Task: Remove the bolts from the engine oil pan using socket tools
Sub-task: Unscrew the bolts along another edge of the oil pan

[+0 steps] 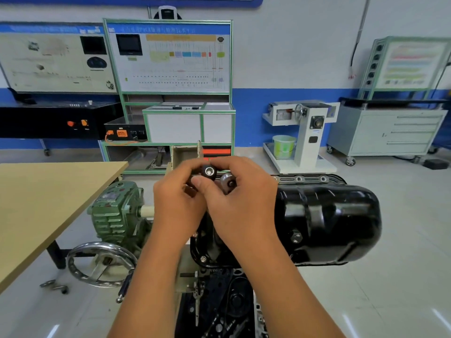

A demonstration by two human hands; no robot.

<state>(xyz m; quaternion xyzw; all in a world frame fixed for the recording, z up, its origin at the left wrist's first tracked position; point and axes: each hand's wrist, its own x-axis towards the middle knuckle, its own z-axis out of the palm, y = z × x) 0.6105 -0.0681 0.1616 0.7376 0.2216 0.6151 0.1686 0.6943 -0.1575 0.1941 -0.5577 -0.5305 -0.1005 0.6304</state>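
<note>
The black engine oil pan [327, 220] sits upside-up on the engine stand, its flange bolts [299, 178] showing along the far rim and one [203, 258] near the front corner. Both hands are raised together above the pan's left end. My left hand [178, 206] pinches a small black socket [209, 172], whose open end faces me. My right hand [240, 203] grips the silvery round head of a ratchet tool [228, 182] just right of the socket. The tool's handle is hidden behind my hands.
A tan table [48, 206] stands at the left. A green gearbox [117, 211] with a chrome handwheel [101, 263] is mounted left of the engine. Training boards, cabinets and a white stand with a green bucket [283, 146] line the far wall.
</note>
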